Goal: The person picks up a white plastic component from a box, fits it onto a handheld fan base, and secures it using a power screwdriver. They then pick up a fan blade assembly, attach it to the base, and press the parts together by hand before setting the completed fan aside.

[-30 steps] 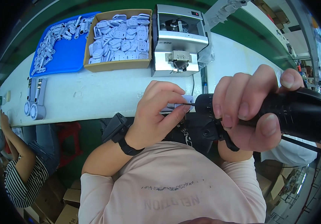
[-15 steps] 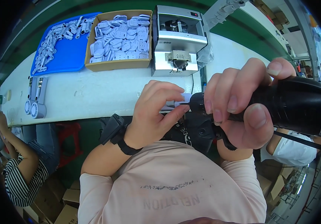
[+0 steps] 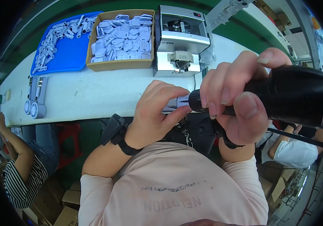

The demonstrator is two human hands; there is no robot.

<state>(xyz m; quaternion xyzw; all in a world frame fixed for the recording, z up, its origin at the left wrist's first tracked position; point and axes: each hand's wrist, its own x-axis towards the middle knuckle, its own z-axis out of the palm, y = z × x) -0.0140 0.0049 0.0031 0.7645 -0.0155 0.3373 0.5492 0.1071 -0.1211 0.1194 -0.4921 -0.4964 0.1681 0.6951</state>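
My right hand (image 3: 236,92) is wrapped round a black electric screwdriver (image 3: 300,96), which lies nearly level with its nose pointing left and its cord trailing off to the right. My left hand (image 3: 152,115) grips a pale lilac plastic piece (image 3: 179,101) between thumb and fingers. The screwdriver's ribbed nose meets the right end of that piece, close to my left fingertips. Whether a screw sits at the tip cannot be made out. Most of the plastic piece is hidden behind my left fingers.
Across the white table stand a blue tray (image 3: 68,56) of small white parts, a cardboard box (image 3: 120,66) of pale covers and a silver-grey machine (image 3: 182,42). Two handheld fans (image 3: 38,110) lie at the left edge. People sit at left (image 3: 26,162) and right (image 3: 295,152).
My right hand and the screwdriver have moved slightly left and up, its nose closer to the plastic piece. My left hand stays nearly still. The person at right shows more.
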